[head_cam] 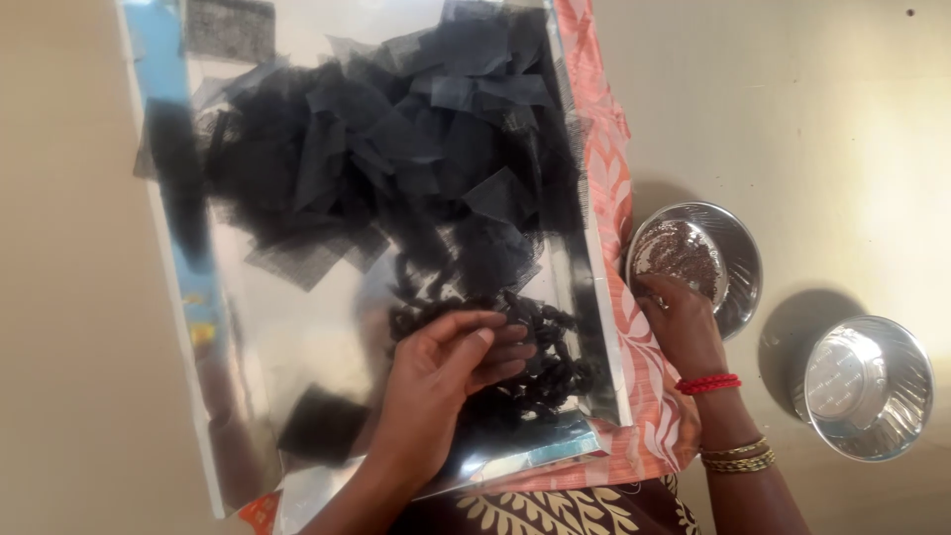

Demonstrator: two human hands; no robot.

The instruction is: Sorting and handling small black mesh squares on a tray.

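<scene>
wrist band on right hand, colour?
Red: the thread band on the right hand; gold bangles sit below. Head view.

Steel bowl [738, 260] — dark seeds [680, 256] inside; black net bundles [540, 362] — heaped on tray.

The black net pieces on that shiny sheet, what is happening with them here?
A person sits over a silver sheet covered with cut black net squares. The left hand rests, fingers curled, on a pile of small black bundles near the sheet's edge. The right hand reaches into a steel bowl of small dark seeds. A second steel bowl stands apart.
</scene>
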